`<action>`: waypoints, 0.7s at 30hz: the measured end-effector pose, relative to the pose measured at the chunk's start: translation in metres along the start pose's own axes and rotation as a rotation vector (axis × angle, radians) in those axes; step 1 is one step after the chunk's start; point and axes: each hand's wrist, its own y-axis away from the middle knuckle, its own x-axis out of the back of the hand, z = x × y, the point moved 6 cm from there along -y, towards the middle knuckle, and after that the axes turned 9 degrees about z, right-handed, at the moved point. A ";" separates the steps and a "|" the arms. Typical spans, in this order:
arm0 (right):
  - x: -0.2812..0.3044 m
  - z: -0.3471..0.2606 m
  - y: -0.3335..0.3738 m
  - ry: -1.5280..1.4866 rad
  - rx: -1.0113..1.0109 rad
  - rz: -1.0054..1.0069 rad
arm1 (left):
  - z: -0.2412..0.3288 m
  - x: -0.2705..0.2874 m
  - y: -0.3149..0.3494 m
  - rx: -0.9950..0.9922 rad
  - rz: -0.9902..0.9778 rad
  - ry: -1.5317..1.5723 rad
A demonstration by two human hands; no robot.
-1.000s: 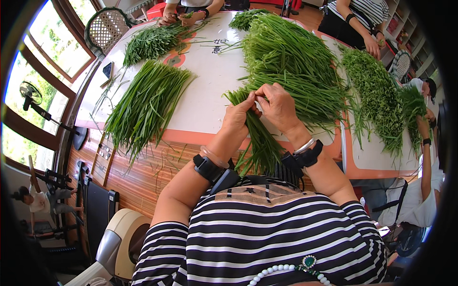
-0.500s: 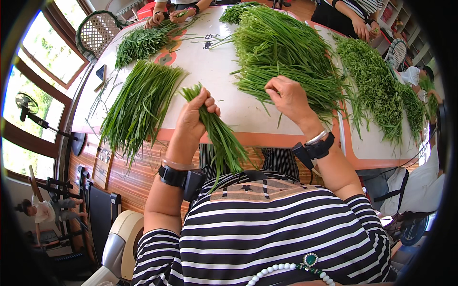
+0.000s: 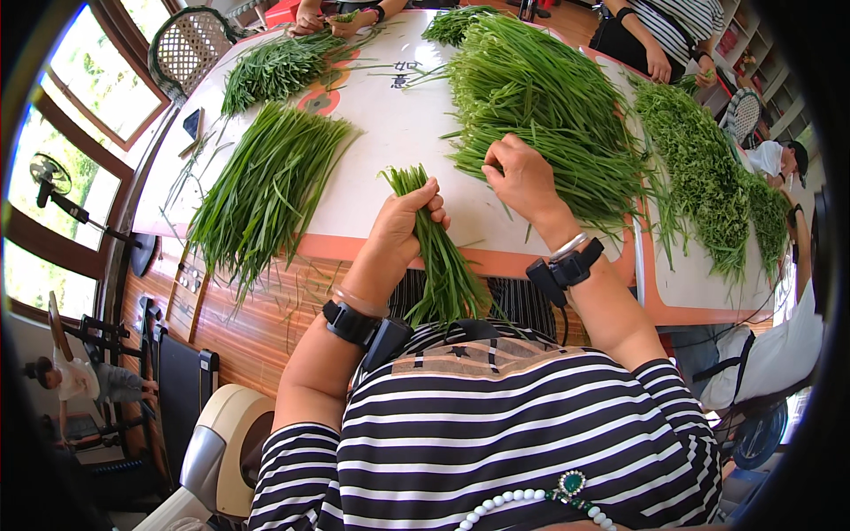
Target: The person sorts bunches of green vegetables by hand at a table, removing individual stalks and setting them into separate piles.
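Note:
My left hand is wrapped round a bunch of garlic chives. The pale cut ends stick up past my thumb, and the long green leaves hang over the table's near edge toward my lap. To its right, my right hand has its fingers curled in and the thumb against the forefinger; whatever they pinch, if anything, is too small to tell. That hand is at the near left side of a large heap of chives. A neatly lined-up pile of chives lies to the left, its leaf tips drooping over the edge.
On the white table there is also a far-left pile of greens, near a co-worker's hands. Another heap covers the right table, where a second person stands. A phone lies at the left edge.
My left hand has moved right and slightly down with the bunch, closer to my right hand. My right hand has shifted slightly left. The view has tilted a little.

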 end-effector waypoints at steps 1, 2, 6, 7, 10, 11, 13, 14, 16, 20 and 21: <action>0.003 0.001 -0.001 -0.078 -0.028 0.026 | 0.000 0.000 0.000 -0.004 0.033 0.009; 0.003 0.001 -0.002 -0.079 -0.026 0.023 | 0.001 0.000 -0.001 -0.019 0.035 0.022; 0.003 0.013 -0.001 -0.255 -0.184 -0.020 | -0.003 -0.011 -0.004 -0.030 -0.003 -0.008; 0.004 0.014 -0.001 -0.292 -0.195 -0.017 | -0.004 -0.014 -0.004 -0.027 -0.006 -0.008; 0.011 0.007 0.000 -0.288 -0.152 0.025 | -0.008 -0.022 -0.008 -0.028 0.000 -0.043; 0.013 0.004 0.001 -0.288 -0.152 0.026 | -0.009 -0.024 -0.008 -0.028 0.000 -0.043; 0.012 -0.005 0.006 -0.458 -0.210 -0.021 | -0.012 -0.029 -0.010 -0.046 -0.010 -0.026; 0.012 -0.015 0.009 -0.421 -0.163 -0.025 | -0.015 -0.026 -0.014 -0.039 0.022 -0.035; 0.008 -0.019 0.016 -0.435 -0.115 -0.030 | -0.018 -0.025 -0.016 -0.037 -0.006 -0.026; 0.012 -0.012 0.021 -0.471 -0.125 -0.175 | -0.007 -0.019 -0.005 -0.079 -0.006 -0.017; 0.011 -0.005 0.023 -0.501 -0.156 -0.272 | -0.003 -0.019 -0.001 -0.078 -0.006 -0.016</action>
